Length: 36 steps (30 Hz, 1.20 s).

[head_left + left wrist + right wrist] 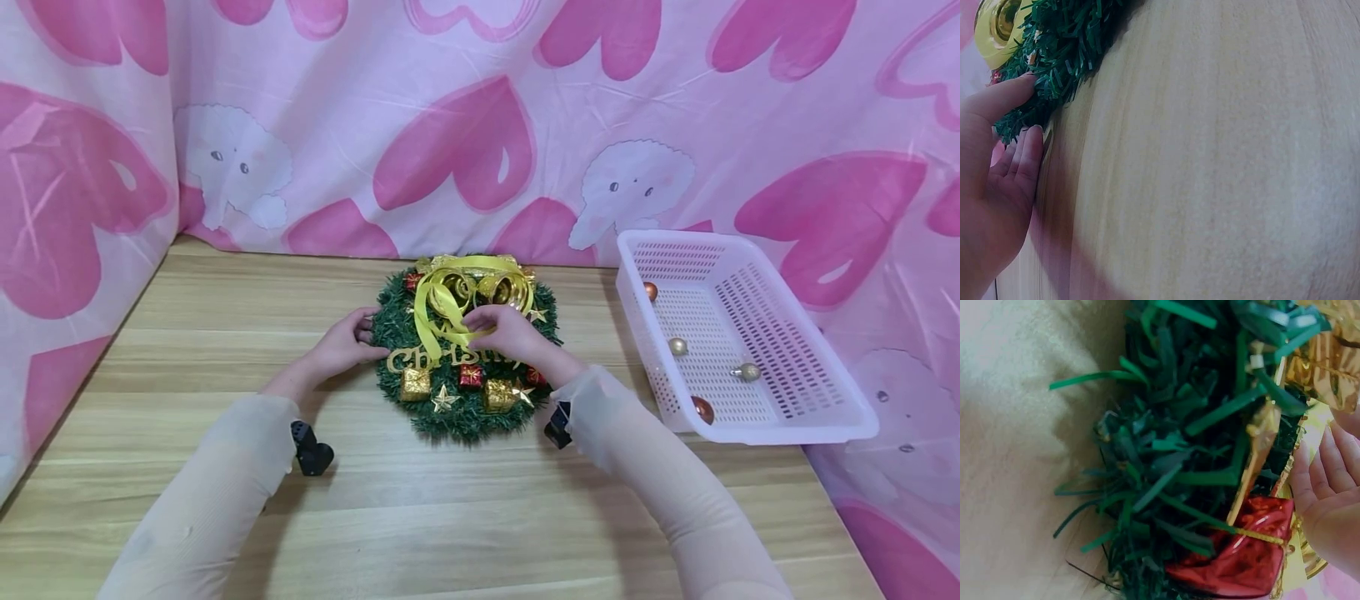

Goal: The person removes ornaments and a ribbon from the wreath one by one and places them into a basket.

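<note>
A round green Christmas wreath (461, 423) lies on the table, decorated with gold bells (504, 288), gold "Christmas" lettering (401, 360), gold stars (444, 400) and small red and gold gift boxes (416, 385). At its left edge, my left hand (337, 343) holds the greenery between thumb and fingers; the left wrist view shows the thumb on the tinsel (1060, 59). My right hand (513, 335) reaches over the wreath and pinches a loop of yellow ribbon (422, 310) below the bells. In the right wrist view, a red gift box (1250, 550) partly hides the ribbon.
To the right stands a white perforated plastic basket (817, 367) holding several small baubles, copper (702, 409) and pale gold (747, 372). A pink heart-patterned cloth (337, 150) hangs behind the wooden table (420, 525) and along both sides.
</note>
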Available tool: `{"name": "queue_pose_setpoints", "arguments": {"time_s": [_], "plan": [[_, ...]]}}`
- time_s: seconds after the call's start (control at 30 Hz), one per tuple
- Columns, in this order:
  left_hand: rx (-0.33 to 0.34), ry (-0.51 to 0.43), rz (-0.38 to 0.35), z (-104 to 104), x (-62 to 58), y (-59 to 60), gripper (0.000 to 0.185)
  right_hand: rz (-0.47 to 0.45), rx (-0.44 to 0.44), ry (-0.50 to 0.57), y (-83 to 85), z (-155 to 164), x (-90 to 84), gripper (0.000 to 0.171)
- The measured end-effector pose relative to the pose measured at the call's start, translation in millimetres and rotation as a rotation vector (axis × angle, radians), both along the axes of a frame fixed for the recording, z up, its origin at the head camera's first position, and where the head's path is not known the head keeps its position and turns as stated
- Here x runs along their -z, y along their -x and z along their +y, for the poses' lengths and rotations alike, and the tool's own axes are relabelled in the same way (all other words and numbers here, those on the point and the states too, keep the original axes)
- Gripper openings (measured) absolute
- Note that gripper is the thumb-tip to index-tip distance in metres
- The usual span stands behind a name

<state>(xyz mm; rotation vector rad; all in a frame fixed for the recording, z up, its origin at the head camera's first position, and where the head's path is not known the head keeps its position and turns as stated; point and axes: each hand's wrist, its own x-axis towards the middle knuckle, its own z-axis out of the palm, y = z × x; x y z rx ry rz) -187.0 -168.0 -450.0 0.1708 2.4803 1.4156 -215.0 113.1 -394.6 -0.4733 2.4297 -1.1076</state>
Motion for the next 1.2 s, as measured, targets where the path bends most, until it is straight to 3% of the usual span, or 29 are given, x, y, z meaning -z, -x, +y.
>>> {"name": "queue_pose_setpoints", "arguments": {"time_s": [0.43, 0.8, 0.97, 1.2], "plan": [[-0.003, -0.006, -0.011, 0.5, 2.2, 1.6, 0.083, 0.011, 0.038, -0.028, 1.4, -7.0, 3.4, 0.028], [-0.009, -0.005, -0.012, 0.3, 0.9, 1.3, 0.082, 0.009, 0.068, -0.035, 2.7, -13.1, 2.9, 0.036], [-0.009, -0.009, -0.013, 0.5, -0.1, 0.8, 0.082, 0.024, 0.046, -0.072, 2.5, -13.1, 3.7, 0.027], [-0.013, -0.01, -0.011, 0.6, -0.1, 0.4, 0.082, 0.039, 0.028, -0.037, 1.7, -9.8, 2.1, 0.015]]}}
